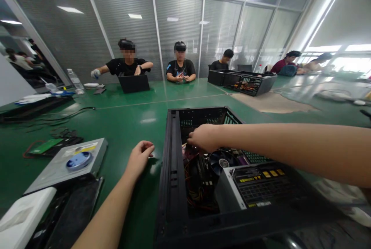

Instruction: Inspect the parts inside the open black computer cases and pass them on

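Observation:
In front of me a black computer case (166, 164) lies on its side, its open side up. My right hand (203, 137) reaches into it near the far left inner corner. Its fingers are bent together and point down at the parts there; what they hold, if anything, is hidden. Close by are a round cooling fan (222, 161) and a bundle of thin cables (195, 195). A power supply (255, 183) with a black and yellow label sits nearer to me. My left hand (140, 156) rests on the table left of the case, fingers loosely curled, with nothing visible in them.
On the left lie a silver optical drive (66, 164) with a blue roll on it, a white box-like item (26, 218) and a green circuit board (46, 146). Other computer cases (252, 82) stand at the back right beside brown cardboard (272, 101). Several people sit across the green table (130, 115).

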Demonstrator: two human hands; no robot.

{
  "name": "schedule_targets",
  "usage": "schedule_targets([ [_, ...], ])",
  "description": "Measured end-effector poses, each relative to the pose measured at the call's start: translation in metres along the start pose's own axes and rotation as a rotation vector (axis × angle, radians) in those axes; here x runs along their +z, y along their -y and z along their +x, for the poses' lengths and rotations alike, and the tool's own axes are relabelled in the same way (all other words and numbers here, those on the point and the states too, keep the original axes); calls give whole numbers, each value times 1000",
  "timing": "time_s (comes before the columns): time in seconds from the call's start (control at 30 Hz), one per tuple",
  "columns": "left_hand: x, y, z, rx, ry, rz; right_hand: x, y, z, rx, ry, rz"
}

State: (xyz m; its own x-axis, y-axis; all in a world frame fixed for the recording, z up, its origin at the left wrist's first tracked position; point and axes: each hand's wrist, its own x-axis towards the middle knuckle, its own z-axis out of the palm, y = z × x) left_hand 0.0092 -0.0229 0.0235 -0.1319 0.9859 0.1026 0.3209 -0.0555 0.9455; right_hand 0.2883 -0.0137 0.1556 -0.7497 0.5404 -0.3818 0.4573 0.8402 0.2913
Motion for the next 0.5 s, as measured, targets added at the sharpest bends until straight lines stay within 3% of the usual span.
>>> schedule_targets([
  [0.07,-1,2,1,28,31,44,12,-1,19,-12,33,-34],
  [0.17,-2,4,2,75,75,120,21,-1,27,-17,15,-44],
  [0.33,-1,0,0,102,92,208,20,-7,9,86,-92,-8],
  [0.5,0,-11,-6,119,105,277,4,-35,-13,298,-307,93],
])
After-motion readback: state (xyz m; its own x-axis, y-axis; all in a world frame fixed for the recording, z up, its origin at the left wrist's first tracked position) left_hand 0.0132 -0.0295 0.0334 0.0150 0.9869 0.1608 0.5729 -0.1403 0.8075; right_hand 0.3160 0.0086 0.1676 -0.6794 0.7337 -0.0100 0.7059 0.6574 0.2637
